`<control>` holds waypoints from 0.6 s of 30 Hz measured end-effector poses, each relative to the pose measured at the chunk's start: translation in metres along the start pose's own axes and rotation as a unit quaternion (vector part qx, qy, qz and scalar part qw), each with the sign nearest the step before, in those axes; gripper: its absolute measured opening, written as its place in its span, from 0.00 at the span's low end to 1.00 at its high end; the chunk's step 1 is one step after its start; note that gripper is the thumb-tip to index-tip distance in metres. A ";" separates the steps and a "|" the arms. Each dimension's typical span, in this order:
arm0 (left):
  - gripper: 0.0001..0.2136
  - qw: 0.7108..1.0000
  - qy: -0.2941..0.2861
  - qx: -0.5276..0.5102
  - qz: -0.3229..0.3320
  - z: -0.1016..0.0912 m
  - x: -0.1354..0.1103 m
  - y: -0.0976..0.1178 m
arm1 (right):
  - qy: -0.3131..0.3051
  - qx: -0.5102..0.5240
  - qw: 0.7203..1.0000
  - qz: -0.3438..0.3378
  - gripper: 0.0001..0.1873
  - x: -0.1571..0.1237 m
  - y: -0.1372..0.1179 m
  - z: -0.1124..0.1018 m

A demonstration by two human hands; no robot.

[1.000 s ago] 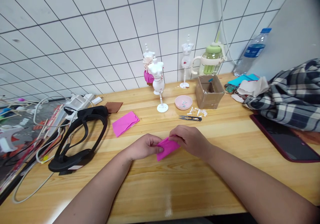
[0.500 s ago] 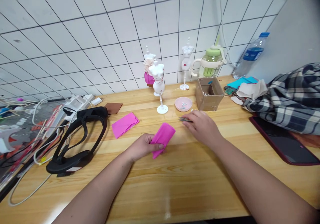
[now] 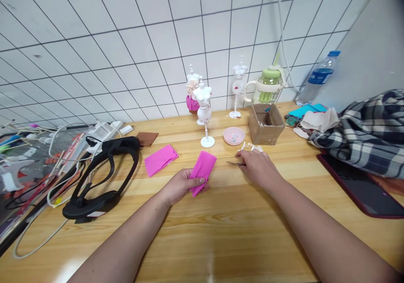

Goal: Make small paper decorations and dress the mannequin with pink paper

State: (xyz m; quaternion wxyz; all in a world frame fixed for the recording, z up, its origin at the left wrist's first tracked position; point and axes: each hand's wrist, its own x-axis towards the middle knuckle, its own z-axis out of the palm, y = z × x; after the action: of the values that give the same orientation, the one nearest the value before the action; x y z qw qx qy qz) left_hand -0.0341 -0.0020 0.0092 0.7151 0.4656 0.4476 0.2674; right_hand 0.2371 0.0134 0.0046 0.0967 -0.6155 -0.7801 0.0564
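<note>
My left hand (image 3: 184, 185) pinches a folded strip of pink crepe paper (image 3: 205, 165) between thumb and fingers, a little above the wooden table. To the right, my right hand (image 3: 260, 167) rests low at the tabletop with its fingers closed around small scissors (image 3: 235, 163). Only their blades show, pointing left; the handles are hidden under the fingers. Small white scraps (image 3: 248, 146) lie just beyond the fingertips. A second folded pink piece (image 3: 161, 160) lies flat on the table, left of the one I hold.
White mini dress forms (image 3: 205, 115) stand toward the tiled wall. Near them are a pink dish (image 3: 234, 136) with small bits, a cardboard box (image 3: 267, 125) and a green-lidded cup (image 3: 268, 83). At left lies a black headset strap (image 3: 104, 178); at right, a phone (image 3: 360, 186) and plaid cloth (image 3: 372, 131).
My right hand has drawn slightly lower with the scissors, and their blades have shifted. White scraps now show beyond the fingers. The left hand's pink paper has turned a little. The view has tilted slightly.
</note>
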 end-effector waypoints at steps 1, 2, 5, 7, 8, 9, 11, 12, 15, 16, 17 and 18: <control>0.15 1.000 0.000 0.000 0.003 0.000 0.000 0.000 | 0.000 0.007 1.000 -0.006 0.09 -0.001 -0.002 -0.001; 0.15 1.000 0.000 -0.001 0.005 0.000 0.001 -0.001 | 0.004 0.016 1.000 -0.017 0.08 -0.002 -0.005 -0.003; 0.15 1.000 -0.006 -0.008 0.010 0.000 0.001 0.000 | 0.024 0.090 0.995 -0.039 0.10 -0.007 -0.019 -0.008; 0.16 1.000 -0.010 -0.009 0.007 0.001 0.000 0.001 | -0.017 0.186 0.982 -0.027 0.10 -0.012 -0.031 -0.011; 0.15 1.000 -0.009 -0.010 0.005 0.002 0.000 0.001 | -0.063 0.231 0.971 -0.022 0.10 -0.014 -0.036 -0.012; 0.15 1.000 -0.008 -0.013 0.004 0.002 0.000 0.001 | -0.106 0.263 0.959 -0.021 0.09 -0.017 -0.041 -0.012; 0.15 1.000 0.001 -0.022 0.002 0.002 -0.001 0.001 | -0.150 0.283 0.947 -0.022 0.07 -0.020 -0.048 -0.011; 0.15 1.000 0.006 -0.026 0.002 0.003 -0.001 0.001 | -0.151 0.283 0.947 -0.021 0.07 -0.021 -0.050 -0.009; 0.15 0.999 0.022 -0.031 0.005 0.003 0.000 0.000 | -0.155 0.300 0.941 -0.017 0.06 -0.022 -0.052 -0.004; 0.16 0.999 0.025 -0.030 0.006 0.003 0.001 0.000 | -0.161 0.315 0.935 -0.024 0.08 -0.023 -0.053 -0.002; 0.16 0.999 0.028 -0.030 0.008 0.003 0.001 -0.001 | -0.165 0.330 0.929 -0.033 0.12 -0.023 -0.054 0.000; 0.16 0.999 0.029 -0.030 0.011 0.003 0.002 -0.001 | -0.166 0.341 0.924 -0.042 0.16 -0.024 -0.055 0.002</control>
State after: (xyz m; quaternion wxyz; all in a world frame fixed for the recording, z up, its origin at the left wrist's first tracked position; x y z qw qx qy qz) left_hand -0.0306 -0.0024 0.0083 0.7126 0.4410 0.4549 0.3014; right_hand 0.1901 -0.0226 0.0123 0.1723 -0.4936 -0.7438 0.4166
